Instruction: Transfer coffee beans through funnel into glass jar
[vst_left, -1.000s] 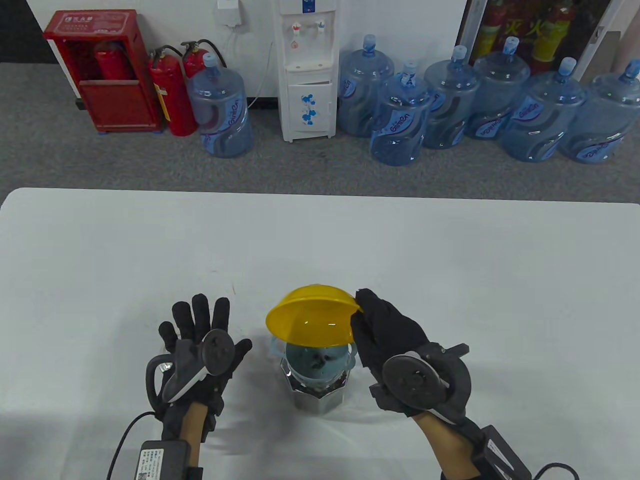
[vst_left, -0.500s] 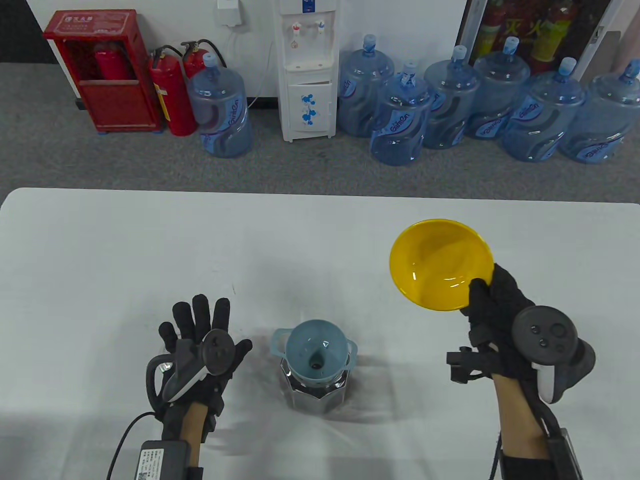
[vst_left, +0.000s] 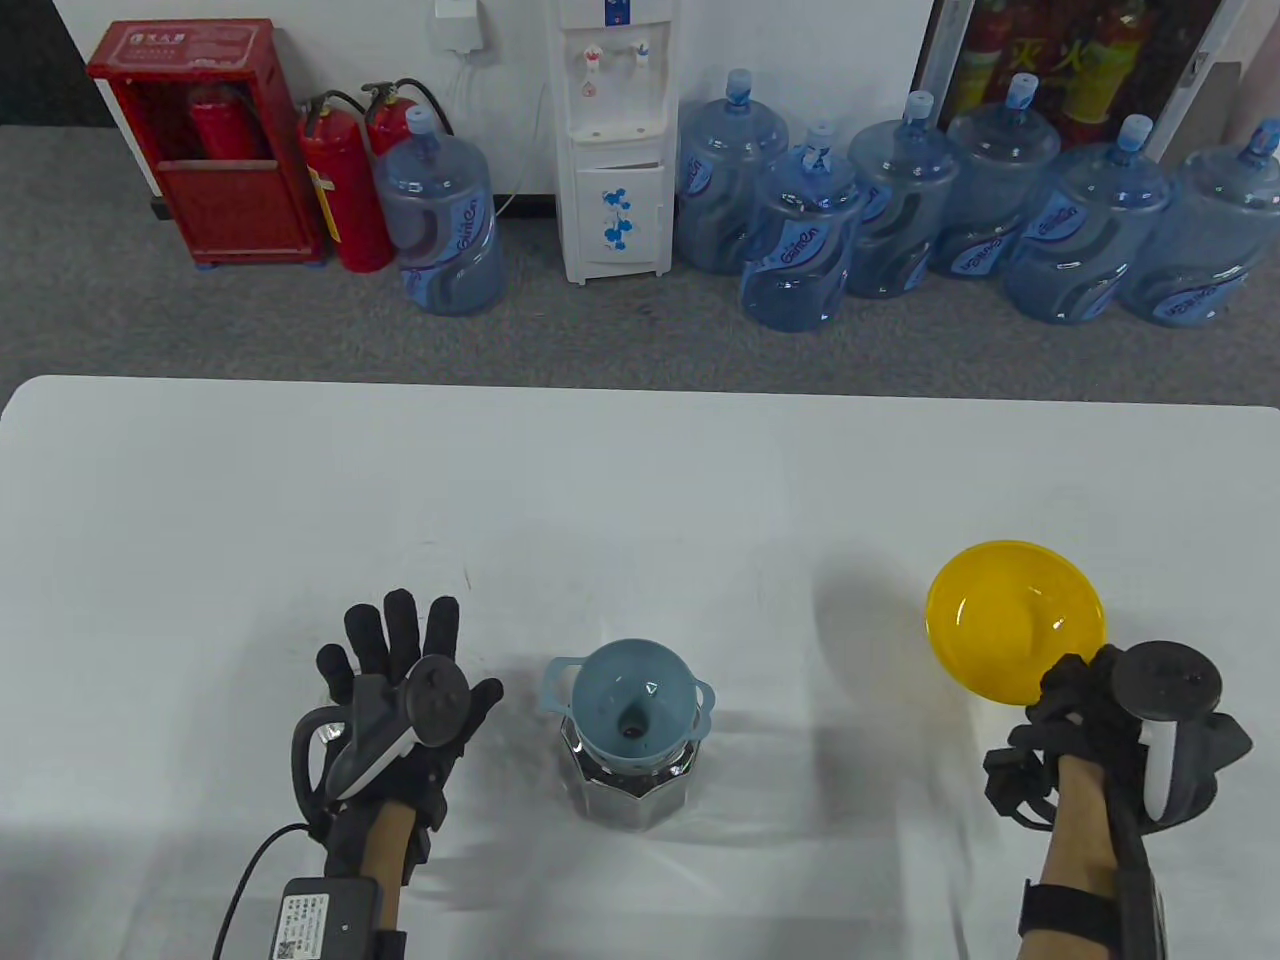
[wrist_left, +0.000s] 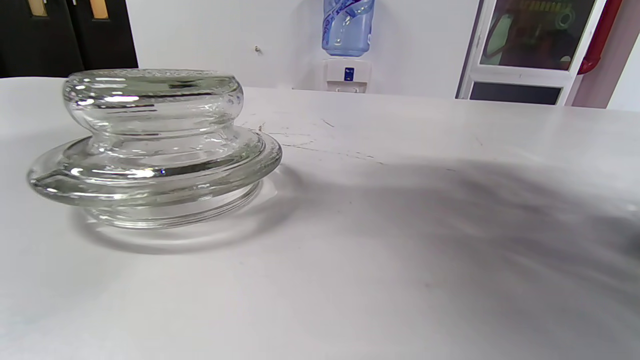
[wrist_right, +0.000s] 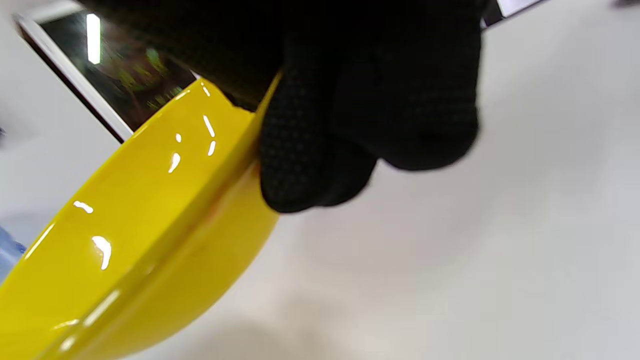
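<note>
Above table, funnel (vst_left: 632, 700) mouth-up, upright

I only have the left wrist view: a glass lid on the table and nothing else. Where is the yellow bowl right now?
Observer: The right hand grips the yellow bowl by its near rim, out at the table's right side.
Operator: Any beans left in it?
Observer: None show; its inside looks bare in the table view.
Operator: Is the funnel on the jar?
Observer: Yes, the blue funnel sits in the mouth of the glass jar, at the table's near middle.
Operator: And my left hand?
Observer: The left hand lies with fingers spread, left of the jar, holding nothing.
</note>
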